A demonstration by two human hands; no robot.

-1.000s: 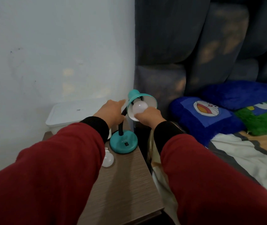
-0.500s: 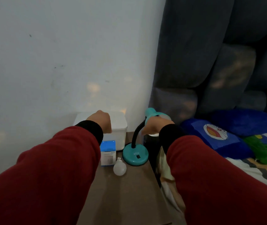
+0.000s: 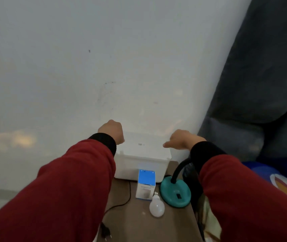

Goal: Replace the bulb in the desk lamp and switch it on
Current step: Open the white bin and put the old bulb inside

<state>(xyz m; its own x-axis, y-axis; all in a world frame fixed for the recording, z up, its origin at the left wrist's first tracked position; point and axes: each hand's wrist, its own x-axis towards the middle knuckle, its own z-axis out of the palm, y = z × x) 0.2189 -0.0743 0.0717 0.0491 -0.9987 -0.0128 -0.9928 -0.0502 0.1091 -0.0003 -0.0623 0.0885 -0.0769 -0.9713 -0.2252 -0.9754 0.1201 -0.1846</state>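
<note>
The teal desk lamp's round base [image 3: 175, 193] stands on the wooden bedside table [image 3: 139, 227]. Its black neck curves up behind my right sleeve, which hides the lamp head. A loose white bulb [image 3: 156, 207] lies on the table just left of the base. Behind it stands a blue and white bulb box [image 3: 146, 185]. My left hand [image 3: 112, 130] is a closed fist raised over the left end of a white plastic container [image 3: 142, 154]. My right hand [image 3: 181, 139] hovers above the container's right end, back up, one digit pointing left, its palm side hidden.
A black power cord runs across the table to a plug [image 3: 106, 231] at its front left. A white wall is straight ahead. A dark padded headboard [image 3: 261, 84] and blue cushions [image 3: 278, 180] are on the right.
The view has tilted up and left toward the wall. My left hand left the lamp neck and rose into a fist. My right hand moved up from the shade, and the lamp head is now hidden.
</note>
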